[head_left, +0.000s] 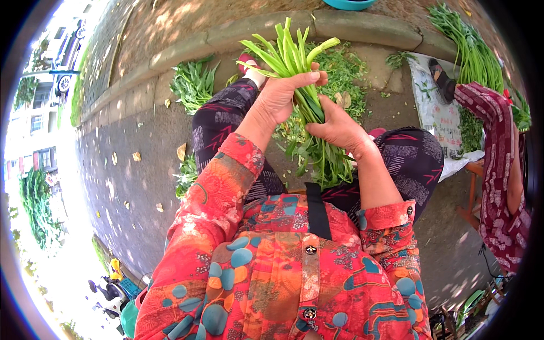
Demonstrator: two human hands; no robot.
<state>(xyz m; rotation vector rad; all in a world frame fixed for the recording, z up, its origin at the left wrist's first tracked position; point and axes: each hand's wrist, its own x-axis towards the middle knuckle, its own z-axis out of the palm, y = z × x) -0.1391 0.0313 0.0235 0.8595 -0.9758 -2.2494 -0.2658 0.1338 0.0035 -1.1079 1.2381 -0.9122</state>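
Observation:
Between my knees I hold a bunch of leafy green stalks (290, 61), cut stem ends pointing away from me and leaves hanging toward my lap. My left hand (285, 95) is closed around the stems, its thumb lying across them. Lower down, my right hand (341, 129) is closed on the leafy part, with the thumb on top and the other fingers mostly hidden. Beneath the bunch, loose trimmed leaves (347, 71) are scattered over the ground.
Leafy greens (194, 85) lie beyond my left knee. A stone curb (362, 29) runs across the far side, with a blue basin (349, 4) behind it. At right, another person's patterned leg (488, 122) stretches beside a printed sheet (433, 107) and long-stalked greens (475, 54).

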